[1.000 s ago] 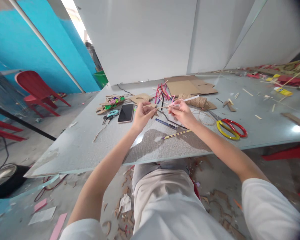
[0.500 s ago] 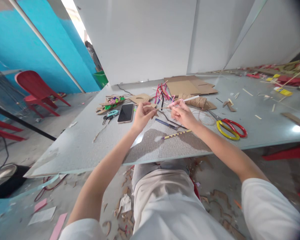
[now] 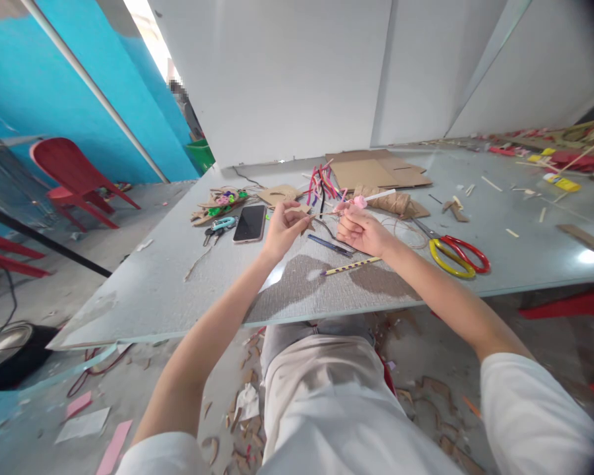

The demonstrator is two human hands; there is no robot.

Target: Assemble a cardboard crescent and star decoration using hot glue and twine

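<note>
A thin strand of brown twine [image 3: 325, 214] stretches between my two hands above the table. My left hand [image 3: 283, 229] pinches one end of it between thumb and fingers. A small piece of brown cardboard [image 3: 307, 227] shows just beside those fingertips; I cannot tell whether they hold it. My right hand [image 3: 361, 231] is closed on the other end of the twine, its fingers curled. Right behind it are a pink piece [image 3: 360, 202] and a white stick [image 3: 381, 194]. A roll of brown twine [image 3: 393, 203] lies beyond, with loose loops trailing from it.
On the table [image 3: 178, 310] are a phone [image 3: 249, 224], keys [image 3: 212, 234], a blue pen [image 3: 329, 245], a striped pencil [image 3: 351, 266] and red-yellow scissors [image 3: 459, 256]. Further back lie pipe cleaners [image 3: 321, 181] and cardboard sheets [image 3: 371, 170]. A glue bottle [image 3: 561, 182] and scraps sit right.
My right hand has turned and its fingers have curled in more, uncovering the pink piece behind it. My left hand stays almost where it was.
</note>
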